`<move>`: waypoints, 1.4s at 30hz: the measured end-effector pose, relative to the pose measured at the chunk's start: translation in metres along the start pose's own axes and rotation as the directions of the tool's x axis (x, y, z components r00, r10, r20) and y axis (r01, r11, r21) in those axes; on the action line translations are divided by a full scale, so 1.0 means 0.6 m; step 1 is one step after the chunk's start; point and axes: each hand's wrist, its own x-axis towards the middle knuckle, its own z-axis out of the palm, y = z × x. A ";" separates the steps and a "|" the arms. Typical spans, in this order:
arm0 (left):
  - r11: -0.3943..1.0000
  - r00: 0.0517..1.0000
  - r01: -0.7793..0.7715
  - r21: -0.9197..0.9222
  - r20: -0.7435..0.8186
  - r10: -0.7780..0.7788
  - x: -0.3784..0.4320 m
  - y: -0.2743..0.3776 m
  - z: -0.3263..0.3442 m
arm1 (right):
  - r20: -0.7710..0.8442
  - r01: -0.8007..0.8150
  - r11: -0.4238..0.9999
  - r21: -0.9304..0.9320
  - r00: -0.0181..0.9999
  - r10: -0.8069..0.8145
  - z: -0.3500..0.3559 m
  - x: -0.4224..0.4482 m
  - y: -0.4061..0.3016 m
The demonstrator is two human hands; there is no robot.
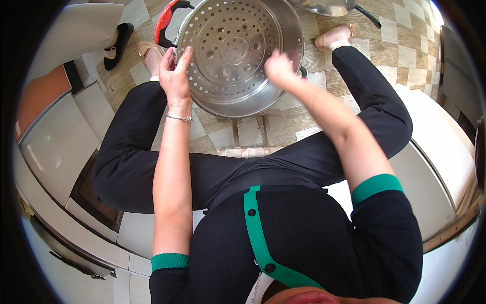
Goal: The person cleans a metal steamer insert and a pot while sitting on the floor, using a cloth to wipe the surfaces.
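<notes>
A stainless steel steamer pot with a perforated steamer plate inside stands between my feet. On its left side is a red and black handle; a second dark handle shows in part at the right. My left hand grips the left rim, thumb on the inner side and fingers outside. Over the right part of the perforated plate is my right hand, fingers curled and blurred. Whether it holds something small cannot be made out.
A shiny pan or lid with a black handle lies at the top right, cut off by the frame. A black strapped shoe is on the patterned floor at the left. Pale cabinet-like surfaces flank me.
</notes>
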 end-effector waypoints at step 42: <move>0.989 0.983 0.134 0.067 0.116 -0.141 -0.009 0.042 0.014 | -0.122 -0.034 0.998 0.053 0.992 0.040 -0.003 0.045 0.028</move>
